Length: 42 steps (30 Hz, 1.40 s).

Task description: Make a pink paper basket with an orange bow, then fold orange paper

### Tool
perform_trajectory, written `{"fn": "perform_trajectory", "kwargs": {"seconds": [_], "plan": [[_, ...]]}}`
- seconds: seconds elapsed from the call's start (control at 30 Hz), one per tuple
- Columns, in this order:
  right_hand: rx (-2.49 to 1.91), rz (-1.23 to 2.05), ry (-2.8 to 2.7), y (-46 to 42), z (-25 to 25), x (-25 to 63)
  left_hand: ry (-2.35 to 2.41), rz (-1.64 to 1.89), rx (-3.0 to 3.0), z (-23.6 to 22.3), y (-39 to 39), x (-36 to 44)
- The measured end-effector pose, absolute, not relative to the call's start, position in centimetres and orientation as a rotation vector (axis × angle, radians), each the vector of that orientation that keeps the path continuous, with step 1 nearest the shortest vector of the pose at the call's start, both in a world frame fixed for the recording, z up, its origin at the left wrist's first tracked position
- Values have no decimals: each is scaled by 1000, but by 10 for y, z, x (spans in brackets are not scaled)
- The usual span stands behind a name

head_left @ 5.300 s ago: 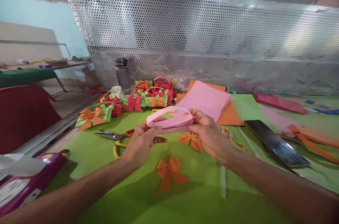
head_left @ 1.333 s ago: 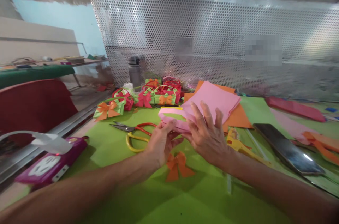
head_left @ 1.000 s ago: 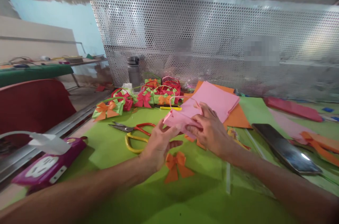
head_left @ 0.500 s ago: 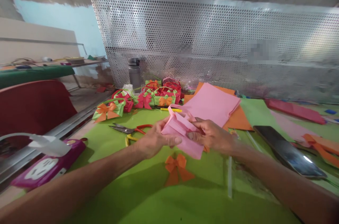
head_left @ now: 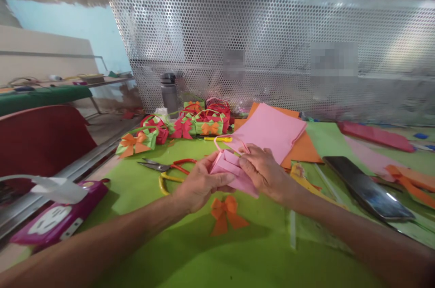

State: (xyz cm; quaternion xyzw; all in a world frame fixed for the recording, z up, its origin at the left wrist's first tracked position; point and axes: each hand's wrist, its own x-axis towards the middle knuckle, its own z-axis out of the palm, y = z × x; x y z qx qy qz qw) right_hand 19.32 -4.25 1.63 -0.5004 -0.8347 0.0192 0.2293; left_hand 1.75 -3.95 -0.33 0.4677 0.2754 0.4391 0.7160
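A small pink paper bag [head_left: 234, 170] with a thin looped handle is held between my two hands above the green table top. My left hand [head_left: 205, 179] grips its left side, thumb across the front. My right hand [head_left: 263, 168] pinches the upper right edge, fingers on the folded rim. On the green surface just below lies an orange paper bow [head_left: 226, 215]. Scissors [head_left: 166, 168] with red and yellow handles rest beyond my left hand, partly hidden by it. A yellow cutter knife [head_left: 219, 139] lies behind the bag.
Finished-looking paper bags with bows [head_left: 183, 127] stand at the back. Pink sheets [head_left: 268, 127] lie on orange ones at back right. A phone [head_left: 367, 186] and glue stick [head_left: 292, 229] are on the right. A purple power strip [head_left: 61, 215] sits left; a bottle [head_left: 169, 93] stands behind.
My right hand has moved up along the bag's upper right edge. The bag's handle loop now stands out more openly, and its front folds lie flatter. The view has shifted slightly.
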Motion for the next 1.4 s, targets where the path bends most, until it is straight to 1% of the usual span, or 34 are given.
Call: {"fn": "perform_trajectory", "kwargs": {"seconds": [0.23, 0.37, 0.7, 0.97, 1.13, 1.4], "plan": [[-1387, -372, -2359, -56, 14, 189, 568, 980, 936, -5, -44, 22], [-1367, -488, -2393, -56, 10, 189, 554, 1006, 901, -5, -46, 23], [-1394, -674, -2361, -59, 3, 184, 531, 997, 900, -4, -50, 28], [-1364, -701, -2380, -59, 5, 186, 804, 931, 1098, -2, -47, 20], [-1332, -776, -2448, -60, 6, 185, 862, 762, 980, 4, -44, 17], [-1299, -756, -2457, -56, 8, 189, 859, 708, 790, 10, -39, 16]]}}
